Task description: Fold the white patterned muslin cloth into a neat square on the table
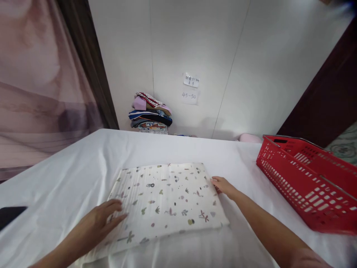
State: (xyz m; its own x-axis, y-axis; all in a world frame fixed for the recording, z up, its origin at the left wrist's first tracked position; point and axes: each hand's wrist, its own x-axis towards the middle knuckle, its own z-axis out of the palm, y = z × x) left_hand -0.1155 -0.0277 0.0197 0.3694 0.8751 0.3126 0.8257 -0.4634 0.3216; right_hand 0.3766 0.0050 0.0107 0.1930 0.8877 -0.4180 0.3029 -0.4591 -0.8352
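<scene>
A cream cloth [167, 201] printed with small plants, fruits and birds lies folded into a flat rectangle on the white-covered table. Over its left part rests my left hand [104, 217], fingers stretched out and apart, holding nothing. My right hand [221, 186] is at the cloth's right edge, with its fingertips touching that side. Some fingers of this hand curl down out of sight, so whether they pinch the edge is unclear.
A red plastic basket [306, 186] with metal handles stands on the right of the white sheet [69, 178]. Folded clothes [152, 113] are piled beyond the far edge, by the wall. A dark flat object [11, 216] lies at far left, near a pink curtain [41, 85].
</scene>
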